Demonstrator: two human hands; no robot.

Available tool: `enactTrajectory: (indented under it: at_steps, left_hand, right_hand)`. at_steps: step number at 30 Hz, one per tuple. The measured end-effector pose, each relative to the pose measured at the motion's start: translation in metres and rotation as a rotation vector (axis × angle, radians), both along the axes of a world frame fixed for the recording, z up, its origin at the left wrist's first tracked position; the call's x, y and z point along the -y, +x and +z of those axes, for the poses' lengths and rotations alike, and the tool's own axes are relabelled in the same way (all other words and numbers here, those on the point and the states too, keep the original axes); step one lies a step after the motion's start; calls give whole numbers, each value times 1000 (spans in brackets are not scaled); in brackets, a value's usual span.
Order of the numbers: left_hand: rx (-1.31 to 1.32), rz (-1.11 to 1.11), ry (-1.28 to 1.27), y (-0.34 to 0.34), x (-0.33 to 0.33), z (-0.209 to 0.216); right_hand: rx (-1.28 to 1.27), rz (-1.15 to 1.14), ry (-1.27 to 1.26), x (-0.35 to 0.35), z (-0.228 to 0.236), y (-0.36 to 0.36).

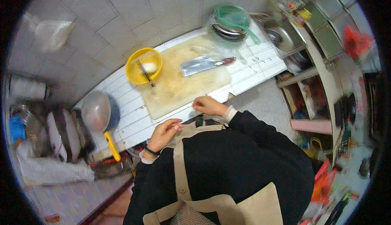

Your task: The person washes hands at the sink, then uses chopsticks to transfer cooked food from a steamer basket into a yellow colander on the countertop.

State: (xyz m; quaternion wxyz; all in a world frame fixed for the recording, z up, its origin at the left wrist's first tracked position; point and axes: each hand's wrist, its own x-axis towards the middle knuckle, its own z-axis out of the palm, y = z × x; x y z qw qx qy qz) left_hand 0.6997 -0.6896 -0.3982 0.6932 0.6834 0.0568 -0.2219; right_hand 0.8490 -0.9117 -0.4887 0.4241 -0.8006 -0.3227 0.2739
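Observation:
My left hand (163, 134) is in front of my apron at the table's near edge, its fingers stretched out and nothing visible in them. To its right, my right hand (209, 105) hovers by the near edge of the cutting board (171, 98), fingers curled in; whether they hold anything is hidden. A cleaver (199, 66) with a reddish-brown handle lies flat on the board, beside a crumpled clear plastic bag (209, 53). At the board's far left corner stands a yellow basket (131, 73). It contains a white rounded piece of food (150, 68), and a dark-handled tool (146, 74) rests across it.
A lidded pan (97, 111) with a yellow handle stands at the left of the white table (122, 121). A green strainer (232, 16) tops stacked pots at the back right, near a metal sink (289, 39). Open shelves (303, 94) are on the right.

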Motion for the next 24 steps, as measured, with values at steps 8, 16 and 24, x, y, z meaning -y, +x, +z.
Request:
enactTrajectory:
  at_steps: [8,16,24]
  left_hand:
    - [-10,348,65,-23,8,3]
    - [76,652,212,-57,-13,3]
    - [224,768,1086,-66,-160,-4]
  right_hand:
    - [442,90,2,-67,-3,87]
    - [903,305,-33,-161,-18,110]
    - [954,309,-112,-187,-31,106]
